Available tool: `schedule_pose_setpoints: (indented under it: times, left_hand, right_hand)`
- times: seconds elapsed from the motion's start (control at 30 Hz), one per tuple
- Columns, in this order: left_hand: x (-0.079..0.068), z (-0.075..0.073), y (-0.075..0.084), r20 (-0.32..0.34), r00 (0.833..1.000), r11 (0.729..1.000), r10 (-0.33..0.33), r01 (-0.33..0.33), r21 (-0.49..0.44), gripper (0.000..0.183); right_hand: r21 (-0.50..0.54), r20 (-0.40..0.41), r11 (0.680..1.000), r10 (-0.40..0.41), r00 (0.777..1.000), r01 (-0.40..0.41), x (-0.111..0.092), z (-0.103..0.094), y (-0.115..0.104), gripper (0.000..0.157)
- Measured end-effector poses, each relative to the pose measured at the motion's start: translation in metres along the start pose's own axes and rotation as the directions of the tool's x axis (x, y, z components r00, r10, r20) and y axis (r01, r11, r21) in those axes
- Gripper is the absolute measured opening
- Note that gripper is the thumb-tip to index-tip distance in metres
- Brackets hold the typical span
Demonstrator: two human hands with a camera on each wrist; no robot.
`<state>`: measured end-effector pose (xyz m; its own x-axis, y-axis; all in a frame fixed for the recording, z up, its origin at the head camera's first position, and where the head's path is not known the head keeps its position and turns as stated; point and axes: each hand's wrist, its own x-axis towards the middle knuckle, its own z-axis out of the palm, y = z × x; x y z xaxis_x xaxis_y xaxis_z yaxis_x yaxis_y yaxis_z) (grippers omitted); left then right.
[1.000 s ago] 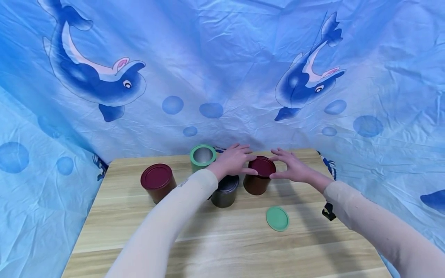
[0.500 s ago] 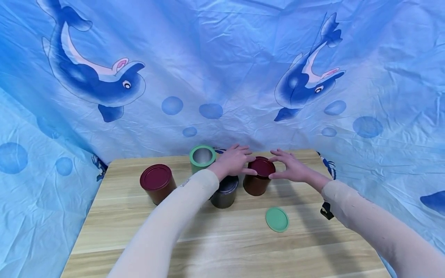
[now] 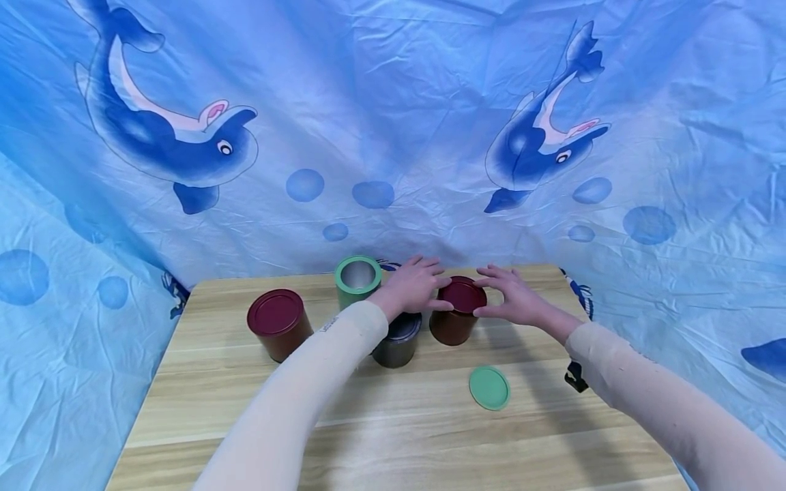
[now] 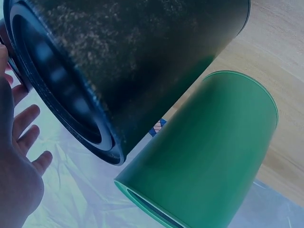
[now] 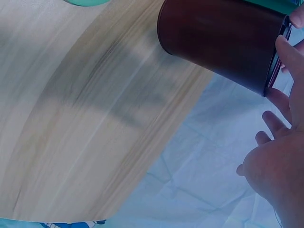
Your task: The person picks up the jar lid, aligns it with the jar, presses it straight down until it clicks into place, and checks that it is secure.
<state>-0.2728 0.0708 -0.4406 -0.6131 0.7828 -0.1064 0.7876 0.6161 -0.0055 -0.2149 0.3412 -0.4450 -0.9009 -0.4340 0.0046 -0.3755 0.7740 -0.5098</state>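
Note:
A dark red tin (image 3: 452, 329) stands upright at the back of the table, its red lid (image 3: 462, 294) at the top. From the left, my left hand (image 3: 415, 285) holds the lid's rim with thumb and fingertips. My right hand (image 3: 514, 297) grips the opposite side, thumb in front and fingers behind. In the right wrist view, fingertips (image 5: 287, 51) meet the lid's edge on the red tin (image 5: 218, 42). A dark grey tin (image 3: 395, 349) stands partly under my left forearm; behind it is an open green tin (image 3: 352, 298).
Another red tin (image 3: 284, 341) with its lid on stands at the left. A loose green lid (image 3: 489, 388) lies flat on the wooden table (image 3: 405, 443), in front of the tins. Blue dolphin-print cloth (image 3: 393, 123) hangs behind and beside the table.
Almost nothing moves. Both hands stay at the red lid's rim, with only slight shifts of the fingers and right forearm; the tins keep their places.

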Motion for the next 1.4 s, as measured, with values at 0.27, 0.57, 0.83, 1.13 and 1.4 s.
schedule_pose_setpoints:
  times: [0.27,0.57,0.83,1.13,1.4]
  left_hand:
    - [-0.004,-0.003,0.005,-0.008,1.000,1.000,-0.008,0.008,0.027,0.069]
    - [-0.004,0.004,0.004,-0.015,1.000,0.998,-0.022,0.023,0.060,0.071]
    - [-0.005,0.007,0.008,-0.005,0.997,0.989,-0.077,0.077,0.123,0.073]
    - [-0.004,0.003,0.011,-0.005,0.996,0.988,-0.093,0.093,0.122,0.072]
    - [0.001,-0.007,0.019,0.013,0.991,0.985,-0.131,0.129,0.112,0.070]
  right_hand:
    - [-0.093,-0.011,0.996,-0.018,1.000,0.017,-0.001,0.000,-0.005,0.058]
    - [-0.190,-0.020,0.981,-0.042,0.999,0.037,0.002,0.003,-0.007,0.057]
    - [-0.220,-0.007,0.974,-0.057,0.998,0.054,0.004,0.004,-0.012,0.057]
    - [-0.222,-0.018,0.974,-0.057,0.998,0.051,0.004,0.002,-0.017,0.056]
    - [-0.251,-0.027,0.966,-0.068,0.997,0.059,0.004,-0.001,-0.015,0.055]
